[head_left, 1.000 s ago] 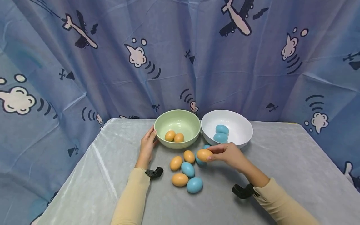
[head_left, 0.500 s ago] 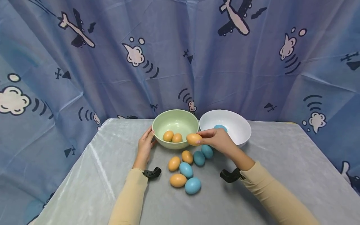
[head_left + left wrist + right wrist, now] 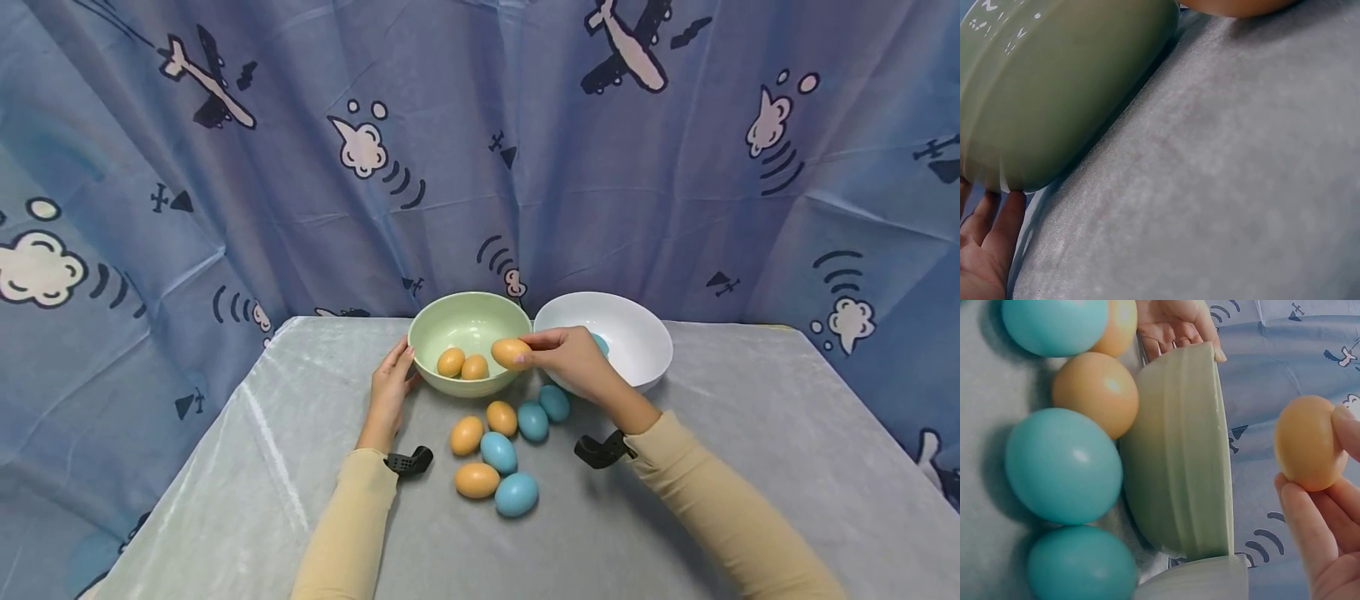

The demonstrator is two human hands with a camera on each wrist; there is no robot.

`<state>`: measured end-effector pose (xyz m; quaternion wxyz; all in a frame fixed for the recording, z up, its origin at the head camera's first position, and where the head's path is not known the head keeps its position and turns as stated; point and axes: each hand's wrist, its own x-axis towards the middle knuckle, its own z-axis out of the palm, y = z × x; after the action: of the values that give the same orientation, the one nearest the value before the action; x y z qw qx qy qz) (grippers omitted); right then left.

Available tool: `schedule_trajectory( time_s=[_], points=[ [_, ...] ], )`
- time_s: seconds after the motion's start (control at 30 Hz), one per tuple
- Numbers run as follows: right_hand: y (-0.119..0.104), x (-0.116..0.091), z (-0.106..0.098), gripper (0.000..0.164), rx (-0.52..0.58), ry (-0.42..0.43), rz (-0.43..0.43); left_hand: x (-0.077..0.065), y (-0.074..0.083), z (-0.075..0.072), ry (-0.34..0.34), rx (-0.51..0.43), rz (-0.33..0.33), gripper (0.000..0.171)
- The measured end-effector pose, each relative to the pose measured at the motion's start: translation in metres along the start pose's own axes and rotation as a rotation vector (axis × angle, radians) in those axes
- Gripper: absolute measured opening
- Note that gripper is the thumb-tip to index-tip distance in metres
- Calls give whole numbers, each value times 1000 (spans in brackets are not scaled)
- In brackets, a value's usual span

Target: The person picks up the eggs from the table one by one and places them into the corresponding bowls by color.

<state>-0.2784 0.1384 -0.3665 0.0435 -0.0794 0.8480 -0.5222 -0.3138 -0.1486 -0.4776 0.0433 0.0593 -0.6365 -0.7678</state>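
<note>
My right hand [image 3: 566,360] pinches an orange egg [image 3: 510,353] between thumb and fingers, over the right side of the green bowl [image 3: 457,388]. In the right wrist view this egg [image 3: 1305,447] is up above the level of the bowl's rim. Two more orange eggs [image 3: 451,362] lie inside that bowl. On its left, my left hand [image 3: 390,390] rests against the outer wall, thumb at the rim and fingers extended. The left wrist view shows those fingertips [image 3: 1015,200] touching the bowl low on its side.
A white bowl [image 3: 647,337] stands right beside the green one; a blue egg [image 3: 600,343] shows in it, partly behind my right hand. In front of the bowls, several blue eggs [image 3: 517,495] and three orange eggs [image 3: 477,481] lie grouped on the grey cloth [image 3: 300,400]. A patterned curtain [image 3: 450,167] hangs behind.
The right hand has carried the orange egg from above the eggs on the table, up and leftward, to over the green bowl. The left hand has stayed at the bowl.
</note>
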Motion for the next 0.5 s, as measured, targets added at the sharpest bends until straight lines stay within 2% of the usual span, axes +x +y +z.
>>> schedule_trajectory(
  time_s=[0.5],
  points=[
    [-14,28,14,46,18,11,7,0,0,2,9,-20,2,52]
  ],
)
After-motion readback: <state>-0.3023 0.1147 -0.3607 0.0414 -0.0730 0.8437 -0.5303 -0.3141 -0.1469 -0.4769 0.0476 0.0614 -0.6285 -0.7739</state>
